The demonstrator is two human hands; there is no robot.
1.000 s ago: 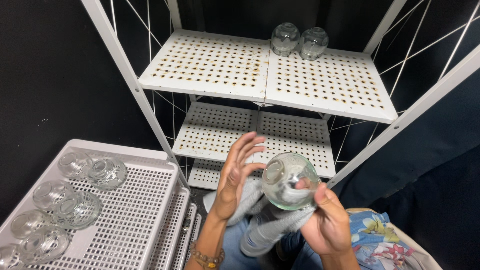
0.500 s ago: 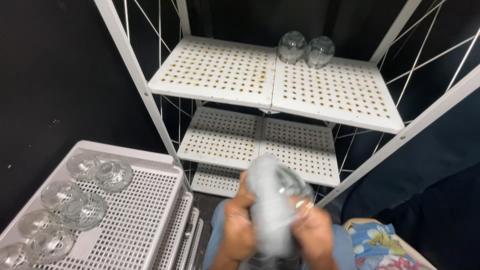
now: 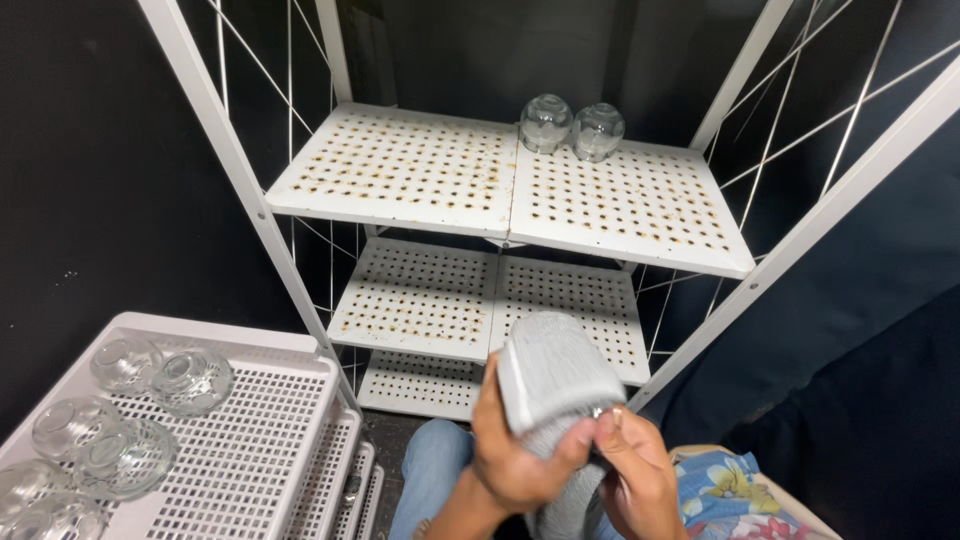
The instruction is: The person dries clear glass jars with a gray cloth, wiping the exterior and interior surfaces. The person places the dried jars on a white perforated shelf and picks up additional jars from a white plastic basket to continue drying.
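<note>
From the head camera, both hands sit low in the middle of the view, closed around a grey cloth [image 3: 555, 375] bundled over something — what it wraps is hidden. The left hand [image 3: 515, 460] grips the cloth from below and the side, fingers curled; the right hand [image 3: 635, 470] pinches its lower edge. Behind stands a white perforated shelf rack [image 3: 420, 170] with two clear glass cups [image 3: 570, 125] on its top shelf. At lower left, a white slotted tray [image 3: 260, 430] carries more glass cups [image 3: 160, 380].
</note>
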